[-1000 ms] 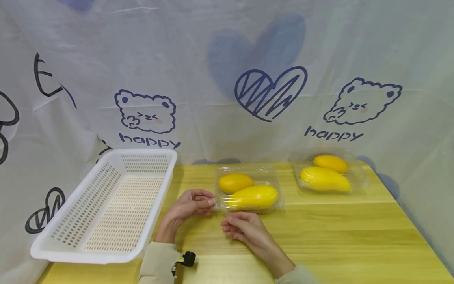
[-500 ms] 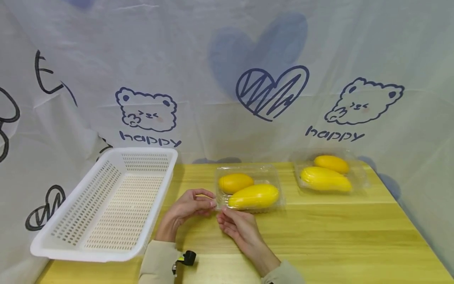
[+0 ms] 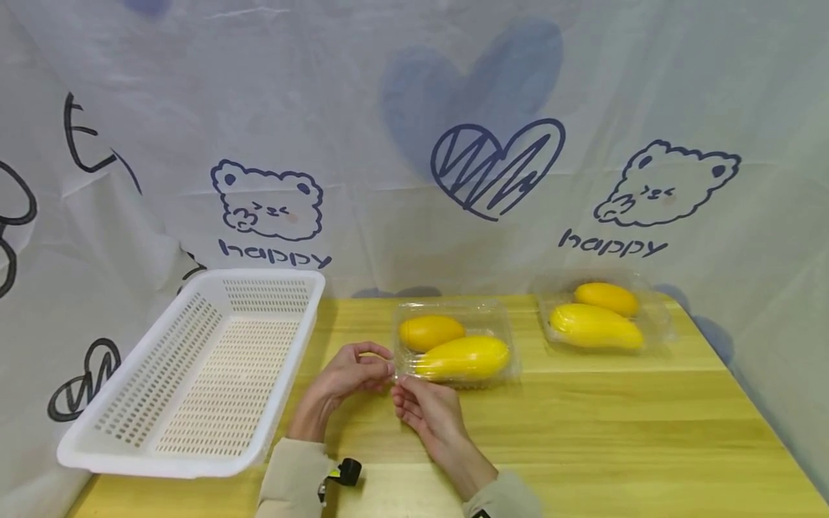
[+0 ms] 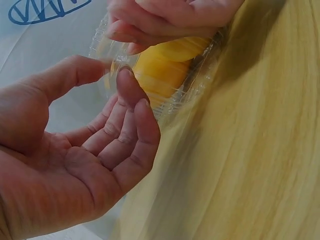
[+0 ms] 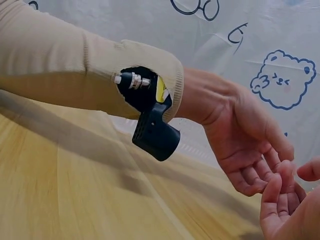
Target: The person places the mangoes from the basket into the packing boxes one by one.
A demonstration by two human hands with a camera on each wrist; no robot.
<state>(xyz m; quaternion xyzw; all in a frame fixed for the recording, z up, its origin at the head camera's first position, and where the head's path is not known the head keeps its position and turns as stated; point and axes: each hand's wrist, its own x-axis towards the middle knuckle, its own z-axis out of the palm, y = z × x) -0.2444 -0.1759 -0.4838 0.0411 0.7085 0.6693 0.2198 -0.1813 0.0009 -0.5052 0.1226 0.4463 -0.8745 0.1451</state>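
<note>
A clear plastic clamshell box [image 3: 488, 314] sits mid-table with an orange-yellow oval fruit [image 3: 430, 332] and a longer yellow fruit [image 3: 468, 357] inside. My left hand [image 3: 352, 375] holds the box's left front corner between thumb and forefinger; in the left wrist view, clear plastic [image 4: 112, 67] lies between those tips. Close beside it, my right hand [image 3: 430, 417] has its fingers curled and its thumb tip at the same corner. Whether it pinches the plastic is hard to see. In the right wrist view, the right hand [image 5: 295, 215] is partly cut off at the edge.
A white perforated plastic basket [image 3: 259, 432] stands on the left of the wooden table [image 3: 615, 446]. At the back right is another clear box [image 3: 657, 327] with two yellow fruits. A printed cloth [image 3: 363, 144] hangs close behind the table's far edge.
My right hand has moved left and slightly forward, up to the box's front left corner beside the left hand. The left hand and the box have hardly moved.
</note>
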